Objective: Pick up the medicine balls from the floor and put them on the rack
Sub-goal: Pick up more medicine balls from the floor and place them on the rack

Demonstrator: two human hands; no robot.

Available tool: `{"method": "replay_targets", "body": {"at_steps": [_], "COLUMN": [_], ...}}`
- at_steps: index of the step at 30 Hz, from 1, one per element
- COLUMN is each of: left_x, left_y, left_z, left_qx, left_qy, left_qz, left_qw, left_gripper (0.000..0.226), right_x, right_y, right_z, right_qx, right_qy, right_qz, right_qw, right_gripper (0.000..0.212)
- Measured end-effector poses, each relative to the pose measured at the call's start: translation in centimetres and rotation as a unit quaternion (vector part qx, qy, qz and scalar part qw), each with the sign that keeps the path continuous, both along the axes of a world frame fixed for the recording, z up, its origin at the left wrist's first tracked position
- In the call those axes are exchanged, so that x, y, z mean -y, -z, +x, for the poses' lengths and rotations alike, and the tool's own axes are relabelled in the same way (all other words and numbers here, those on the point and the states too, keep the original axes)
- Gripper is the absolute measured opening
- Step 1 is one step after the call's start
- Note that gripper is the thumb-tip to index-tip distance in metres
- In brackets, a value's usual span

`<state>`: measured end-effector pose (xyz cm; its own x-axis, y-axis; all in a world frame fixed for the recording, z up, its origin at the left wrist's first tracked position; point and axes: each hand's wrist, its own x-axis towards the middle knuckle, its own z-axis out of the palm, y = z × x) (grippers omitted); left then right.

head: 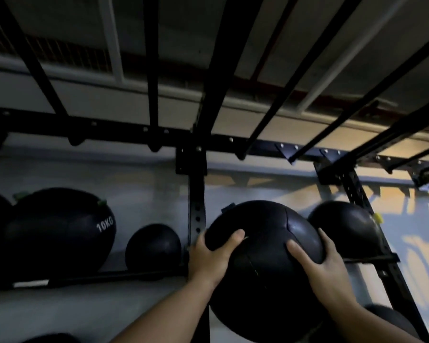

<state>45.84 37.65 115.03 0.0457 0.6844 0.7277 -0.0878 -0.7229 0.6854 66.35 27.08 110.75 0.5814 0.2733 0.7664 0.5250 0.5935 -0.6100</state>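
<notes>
Left hand (209, 258) and right hand (325, 267): both clasped on the black medicine ball (263, 256), palms on opposite flanks, thumbs over the front. Ball: raised before the rack (196, 206), right bay, beside a shelved ball (344, 226). Advice: keep grip even; seat it fully on the rails before letting go.

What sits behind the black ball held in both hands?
Behind the large black leather medicine ball gripped by the left hand and right hand, a second round black ball rests on the black metal rack; its left part is covered.
</notes>
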Motion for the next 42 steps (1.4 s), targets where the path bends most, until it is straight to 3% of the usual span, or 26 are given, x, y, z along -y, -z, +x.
{"method": "replay_targets", "body": {"at_steps": [3,5,10,16,21,27,31,35,37,39,42], "left_x": [1.9,2.8,3.5,4.3,2.4,-2.3,-5.6,-10.1,-12.5,-14.4,-17.4], "left_y": [-2.9,-4.2,-4.2,0.5,6.2,11.9,13.8,14.2,14.4,14.9,16.8], "left_z": [0.3,0.9,3.4,7.5,12.2,16.3,17.5,18.3,18.3,18.1,17.2], "left_qx": [0.026,0.051,0.063,0.049,0.027,0.019,0.005,-0.014,-0.029,-0.059,-0.139], "left_qy": [0.019,0.033,0.009,-0.035,-0.054,-0.091,-0.103,-0.1,-0.091,-0.084,-0.095], "left_qz": [0.028,0.022,-0.007,-0.03,-0.068,-0.137,-0.149,-0.156,-0.15,-0.127,-0.122], "left_qw": [0.999,0.998,0.998,0.998,0.996,0.986,0.983,0.983,0.984,0.986,0.978], "left_gripper": [0.121,0.133,0.128,0.136,0.13,0.154,0.152,0.127,0.128,0.134,0.175], "right_x": [1.2,1.9,2.4,0.0,-2.9,-7.6,-11.3,-15.8,-18.1,-20.5,-24.5], "right_y": [-3.9,-5.8,-6.8,-1.7,3.4,8.7,11.1,11.9,11.9,11.7,12.1], "right_z": [1.0,2.0,4.7,9.2,13.9,17.7,19.1,19.9,19.9,20.0,20.2], "right_qx": [0.034,0.051,0.073,0.05,0.038,0.024,0.021,0.003,-0.009,-0.018,-0.013], "right_qy": [0.009,0.007,-0.009,-0.042,-0.082,-0.109,-0.107,-0.111,-0.105,-0.101,-0.082], "right_qz": [0.021,0.027,0.008,-0.016,-0.055,-0.125,-0.158,-0.161,-0.159,-0.166,-0.18], "right_qw": [0.999,0.998,0.997,0.998,0.994,0.986,0.981,0.981,0.982,0.981,0.98], "right_gripper": [0.149,0.148,0.142,0.129,0.139,0.143,0.143,0.141,0.143,0.14,0.128]}}
